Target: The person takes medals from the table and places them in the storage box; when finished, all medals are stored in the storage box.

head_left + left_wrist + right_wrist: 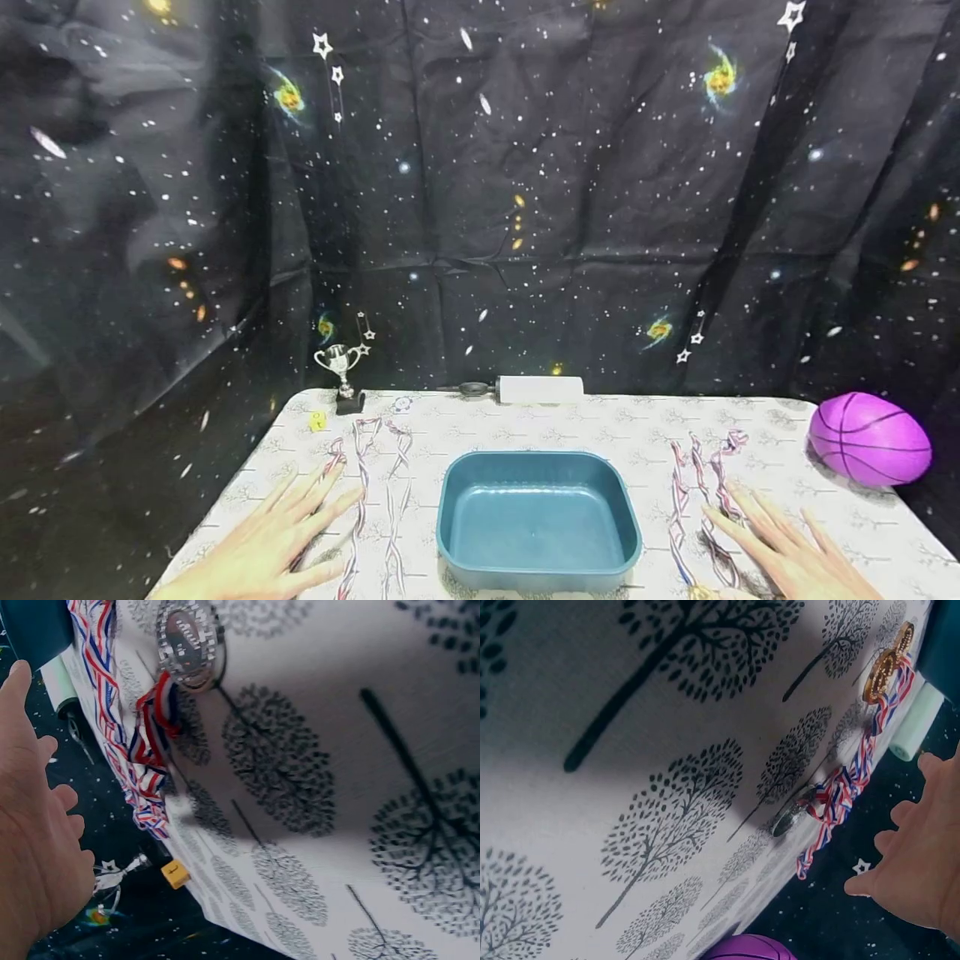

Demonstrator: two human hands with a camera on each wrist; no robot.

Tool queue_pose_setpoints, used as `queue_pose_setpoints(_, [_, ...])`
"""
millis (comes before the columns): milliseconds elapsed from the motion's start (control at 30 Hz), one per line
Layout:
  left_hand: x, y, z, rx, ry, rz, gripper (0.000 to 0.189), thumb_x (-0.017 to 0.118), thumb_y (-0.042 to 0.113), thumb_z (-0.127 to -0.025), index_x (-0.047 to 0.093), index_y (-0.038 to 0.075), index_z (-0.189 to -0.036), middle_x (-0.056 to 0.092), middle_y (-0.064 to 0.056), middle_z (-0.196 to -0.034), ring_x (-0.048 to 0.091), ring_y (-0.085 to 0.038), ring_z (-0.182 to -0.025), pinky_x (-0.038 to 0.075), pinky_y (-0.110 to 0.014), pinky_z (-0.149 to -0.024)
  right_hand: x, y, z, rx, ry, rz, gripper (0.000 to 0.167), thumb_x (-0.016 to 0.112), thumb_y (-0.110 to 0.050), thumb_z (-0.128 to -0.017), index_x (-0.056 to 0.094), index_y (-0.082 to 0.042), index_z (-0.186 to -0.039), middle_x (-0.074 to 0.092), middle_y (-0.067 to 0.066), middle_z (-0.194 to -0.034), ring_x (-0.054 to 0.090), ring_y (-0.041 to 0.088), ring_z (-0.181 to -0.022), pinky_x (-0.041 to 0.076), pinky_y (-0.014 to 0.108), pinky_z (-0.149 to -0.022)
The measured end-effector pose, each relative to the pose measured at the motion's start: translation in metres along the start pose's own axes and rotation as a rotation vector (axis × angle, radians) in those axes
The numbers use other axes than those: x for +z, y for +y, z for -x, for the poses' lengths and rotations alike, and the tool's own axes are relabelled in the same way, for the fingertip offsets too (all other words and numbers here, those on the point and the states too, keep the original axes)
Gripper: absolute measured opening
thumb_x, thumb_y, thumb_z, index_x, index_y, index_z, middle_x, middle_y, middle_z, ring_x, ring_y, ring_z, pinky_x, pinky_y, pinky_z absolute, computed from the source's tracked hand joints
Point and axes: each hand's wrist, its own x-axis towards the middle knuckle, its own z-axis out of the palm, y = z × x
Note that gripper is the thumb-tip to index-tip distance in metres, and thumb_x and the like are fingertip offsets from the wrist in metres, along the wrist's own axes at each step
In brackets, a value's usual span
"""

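Note:
My left hand (pixel 273 529), fingers straight and spread, is palm down at the table's left side, over or beside several red, white and blue ribbons (pixel 362 479). A silver-toned medal (pixel 187 646) lies with them in the left wrist view. On the other side my right hand (pixel 798 546) is spread likewise, close to more striped ribbons (pixel 678 500). The right wrist view shows gold medals (pixel 879 676) and a silver medal (pixel 789 816) on those ribbons. Neither hand holds anything; whether they touch the ribbons or the cloth, I cannot tell. Between them sits a teal rectangular basin (pixel 536 521).
At the back left stand a silver trophy cup (pixel 340 360), a small yellow cube (pixel 317 421) and a flat round disc (pixel 402 405). A white cylinder with a black end (pixel 540 390) lies along the back edge. A dented purple basketball (pixel 870 440) rests at the right.

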Motion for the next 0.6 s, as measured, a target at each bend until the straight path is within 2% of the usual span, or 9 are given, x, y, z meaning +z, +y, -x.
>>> queue_pose_setpoints(167, [-0.003, -0.002, 0.003, -0.003, -0.011, 0.005, 0.085, 0.075, 0.064, -0.091, 0.045, 0.030, -0.163, 0.040, -0.014, -0.168, -0.007, -0.006, -0.160, -0.009, -0.024, -0.128, -0.005, -0.003, -0.004, 0.026, -0.045, -0.043, 0.090, 0.074, -0.075, -0.084, 0.048, -0.036, -0.161, 0.031, 0.005, -0.173, -0.010, -0.003, -0.156, -0.025, 0.034, -0.122])
queue_pose_setpoints(300, [-0.004, -0.004, 0.003, 0.019, 0.000, 0.019, 0.084, 0.079, 0.060, -0.089, 0.050, 0.026, -0.160, 0.046, -0.013, -0.164, -0.002, -0.002, -0.160, -0.006, -0.021, -0.128, -0.014, -0.010, -0.014, 0.023, -0.078, -0.109, 0.095, 0.076, -0.071, -0.084, 0.042, -0.035, -0.165, 0.029, 0.005, -0.174, -0.011, -0.005, -0.155, -0.023, 0.025, -0.119])
queue_pose_setpoints(400, [-0.005, -0.004, 0.000, 0.041, 0.023, 0.070, 0.082, 0.085, 0.051, -0.087, 0.056, 0.018, -0.156, 0.054, -0.013, -0.158, 0.021, -0.005, -0.158, 0.001, -0.018, -0.128, -0.017, -0.019, -0.024, -0.013, -0.052, -0.216, 0.104, 0.083, -0.065, -0.080, 0.039, -0.027, -0.166, 0.029, 0.007, -0.174, -0.007, -0.006, -0.156, -0.020, 0.020, -0.118])
queue_pose_setpoints(500, [-0.004, 0.001, -0.007, 0.054, 0.040, 0.134, 0.078, 0.087, 0.042, -0.087, 0.057, 0.014, -0.154, 0.058, -0.010, -0.154, 0.048, -0.017, -0.148, 0.007, -0.014, -0.126, -0.018, -0.029, -0.039, -0.058, -0.019, -0.376, 0.113, 0.091, -0.057, -0.075, 0.037, -0.018, -0.167, 0.030, 0.007, -0.173, 0.003, -0.008, -0.156, -0.010, 0.012, -0.119])
queue_pose_setpoints(600, [-0.003, 0.010, -0.017, 0.099, 0.050, 0.219, 0.074, 0.087, 0.033, -0.088, 0.058, 0.014, -0.154, 0.059, -0.005, -0.155, 0.058, -0.027, -0.138, 0.010, -0.013, -0.125, -0.018, -0.040, -0.058, -0.068, -0.048, -0.574, 0.122, 0.095, -0.051, -0.073, 0.029, -0.015, -0.169, 0.029, 0.012, -0.173, 0.012, -0.010, -0.154, 0.005, 0.003, -0.114])
